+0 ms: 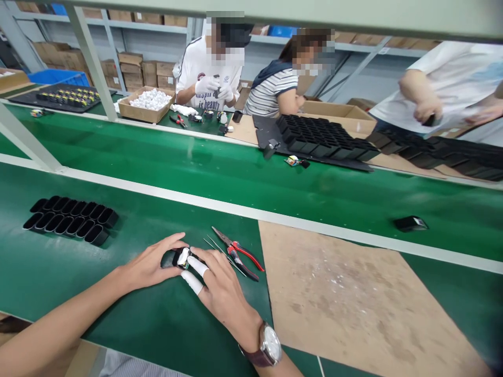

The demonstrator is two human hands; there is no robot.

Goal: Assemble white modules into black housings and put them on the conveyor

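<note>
My left hand (157, 261) curves around a small black plastic case (175, 258) on the green bench, thumb on the near side and fingers on the far side. In the case's mouth sits a small circuit board with a white top (184, 257). My right hand (220, 277) grips this board, its white-covered thumb and index finger against it. The board's lower part is hidden. Beyond my right hand lie red-and-black pliers (238, 253) and thin metal tweezers (220, 250). Left of my hands stand two rows of black cases (73, 219), open side up.
A brown board (353, 293) lies to the right. Behind a white rail (220, 205) runs a green strip carrying a black case (411, 223) and a circuit board (293, 161). Across it, three people work beside black cases (322, 137) and a box of white parts (143, 104).
</note>
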